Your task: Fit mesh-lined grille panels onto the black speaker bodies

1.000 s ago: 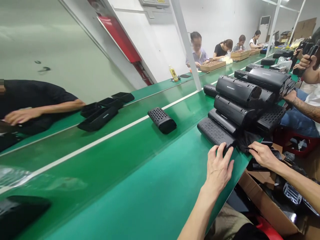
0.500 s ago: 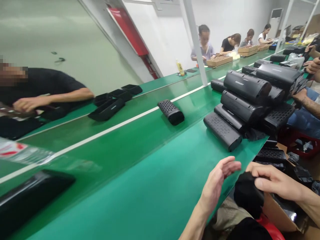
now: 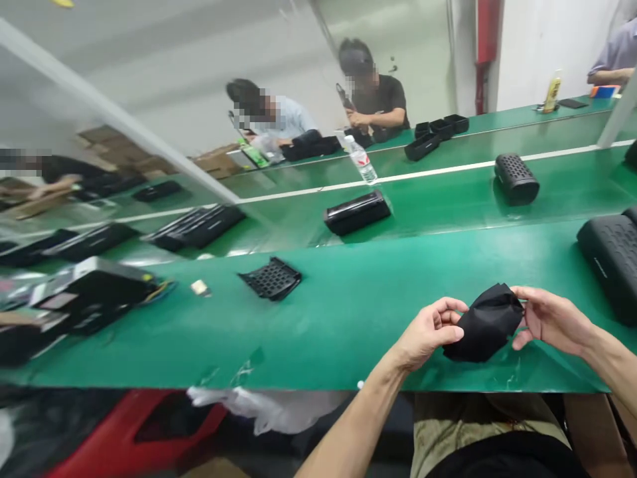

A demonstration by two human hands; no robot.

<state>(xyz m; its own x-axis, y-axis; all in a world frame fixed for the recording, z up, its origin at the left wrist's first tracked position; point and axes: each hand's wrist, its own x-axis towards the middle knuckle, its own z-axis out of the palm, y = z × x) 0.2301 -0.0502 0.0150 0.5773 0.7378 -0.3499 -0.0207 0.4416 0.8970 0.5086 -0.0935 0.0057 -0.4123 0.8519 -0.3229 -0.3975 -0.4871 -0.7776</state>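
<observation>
Cloth at 4 o'clock in view, over bench; inside hidden. Left hand pinches its 9 o'clock edge. Right hand half open at 2 o'clock edge, fingertips partly hidden, hold unclear. Casing, 3 o'clock, cut off.

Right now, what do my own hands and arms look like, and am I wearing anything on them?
Your left hand and right hand are bare: no gloves, and no rings or watch that I can see. Both forearms look slim and taper toward the wrists, with no sleeves or clear markings on the parts in view.
</observation>
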